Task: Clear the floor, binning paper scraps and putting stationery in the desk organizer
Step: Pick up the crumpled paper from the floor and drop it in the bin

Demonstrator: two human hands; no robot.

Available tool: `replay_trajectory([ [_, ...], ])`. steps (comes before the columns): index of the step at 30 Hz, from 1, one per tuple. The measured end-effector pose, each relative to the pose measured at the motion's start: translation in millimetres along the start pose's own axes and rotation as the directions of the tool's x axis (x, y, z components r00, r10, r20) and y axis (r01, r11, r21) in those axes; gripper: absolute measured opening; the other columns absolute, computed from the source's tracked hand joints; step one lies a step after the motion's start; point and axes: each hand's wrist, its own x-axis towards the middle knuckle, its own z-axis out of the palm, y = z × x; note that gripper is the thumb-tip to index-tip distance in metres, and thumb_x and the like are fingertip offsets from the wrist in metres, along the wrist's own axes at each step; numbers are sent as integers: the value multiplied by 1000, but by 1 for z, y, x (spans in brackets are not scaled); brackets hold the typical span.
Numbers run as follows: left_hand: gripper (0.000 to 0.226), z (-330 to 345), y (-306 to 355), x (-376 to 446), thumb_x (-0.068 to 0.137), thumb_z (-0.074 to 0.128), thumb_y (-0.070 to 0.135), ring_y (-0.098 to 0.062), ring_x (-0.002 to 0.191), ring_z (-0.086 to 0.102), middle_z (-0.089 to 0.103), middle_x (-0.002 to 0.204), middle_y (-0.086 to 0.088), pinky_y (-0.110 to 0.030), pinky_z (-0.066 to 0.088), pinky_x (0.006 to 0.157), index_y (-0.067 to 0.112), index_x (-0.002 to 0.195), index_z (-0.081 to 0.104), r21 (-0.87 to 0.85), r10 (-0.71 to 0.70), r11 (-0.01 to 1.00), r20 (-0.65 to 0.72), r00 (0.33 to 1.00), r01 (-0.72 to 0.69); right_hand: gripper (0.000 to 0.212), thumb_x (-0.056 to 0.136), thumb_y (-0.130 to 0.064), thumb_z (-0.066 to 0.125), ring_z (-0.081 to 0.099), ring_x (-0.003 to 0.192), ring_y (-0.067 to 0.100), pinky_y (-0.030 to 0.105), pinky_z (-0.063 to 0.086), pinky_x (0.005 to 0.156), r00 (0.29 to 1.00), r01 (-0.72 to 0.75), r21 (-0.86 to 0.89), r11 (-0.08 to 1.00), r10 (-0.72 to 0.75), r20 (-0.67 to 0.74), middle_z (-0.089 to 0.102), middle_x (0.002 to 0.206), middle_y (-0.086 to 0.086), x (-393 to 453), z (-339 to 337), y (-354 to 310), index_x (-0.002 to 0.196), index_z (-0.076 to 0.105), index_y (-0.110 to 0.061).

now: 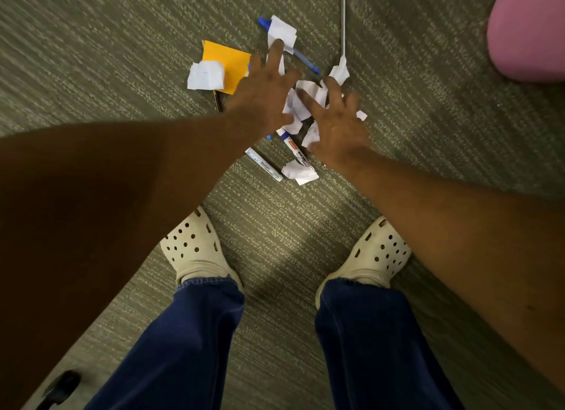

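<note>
Nearest the person's feet, a crumpled paper scrap [300, 172] lay on the carpeted floor [91, 58], touching the near end of a whiteboard marker [296, 149] whose long axis ran from that scrap up and away toward the left hand. Just left of it a second marker [263, 164] lay roughly parallel, its cap end pointing nearer and to the right. Both looked stiff and smooth, best pinched across mid-barrel.

Above them the right hand [337, 128] and left hand [264, 88] hovered with fingers spread, holding nothing that showed, over a heap of torn white scraps [301, 99]. Those seemed feather-light and limp, easier gathered by scooping than picked singly.

Farther off, an orange sticky pad [224, 62] lay flat with another scrap [205, 75] on its left corner. Farthest, a blue pen [301, 58] ran diagonally, its tip possibly nearer and right, under one more scrap [282, 30].
</note>
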Motion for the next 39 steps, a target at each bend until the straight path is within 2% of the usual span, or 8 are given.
replay_trajectory([
  [4,60,-1,2,7,88,79,33,-43,139,39,18,165,-23,-46,39,111,16,139,53,-5,-13,1000,30,999,13,70,91,-6,73,36,141,35,42,49,108,997,72,70,995,-72,-4,20,167,10,3,6,3,152,46,-29],
  [12,31,-1,-2,4,93,68,10,-38,122,60,63,133,-20,-43,46,97,4,123,71,-234,-68,970,20,997,71,25,91,-1,71,69,108,27,32,55,98,982,-57,402,914,123,-141,69,123,12,6,10,-1,114,78,-8],
  [18,13,-15,-10,-19,85,73,14,-37,88,65,73,93,-23,-35,36,65,1,88,74,-432,-197,887,-30,980,165,32,83,-14,86,75,101,18,31,60,95,883,-284,843,456,467,45,79,115,7,-12,-6,-9,114,80,-10],
  [21,20,-35,-3,-32,81,83,21,-23,75,63,74,83,-15,-32,39,61,4,81,74,-657,-357,698,26,934,285,33,81,-5,86,78,97,23,34,64,88,859,-270,963,10,455,236,80,108,10,-33,-29,-9,113,78,-6],
  [23,14,-52,8,-40,78,88,16,-28,86,74,76,89,-12,-35,59,77,10,82,77,-858,-436,400,131,891,322,23,82,2,82,80,86,19,28,65,77,864,-235,929,-287,376,335,82,98,8,-50,-49,-4,102,80,-10],
  [27,18,-94,38,-45,82,82,-3,-42,102,76,75,109,-26,-57,61,94,-8,98,74,-967,-408,-89,255,877,240,25,85,2,78,79,91,17,24,64,75,870,-149,774,-616,290,399,82,102,8,-78,-97,18,108,76,-8],
  [31,20,-153,92,-29,86,78,-5,-32,101,78,77,110,-21,-42,64,88,-4,105,73,-963,-361,-205,242,900,177,27,87,-2,78,77,92,12,19,62,74,888,20,694,-719,331,317,81,105,4,-107,-163,58,112,75,-11],
  [39,26,-283,252,22,78,82,-8,-22,79,80,80,90,-12,-29,62,68,2,97,68,-936,-181,-326,196,964,130,35,91,-1,75,76,107,20,25,63,86,812,320,713,-624,568,132,77,119,9,-164,-292,160,124,70,-5],
])
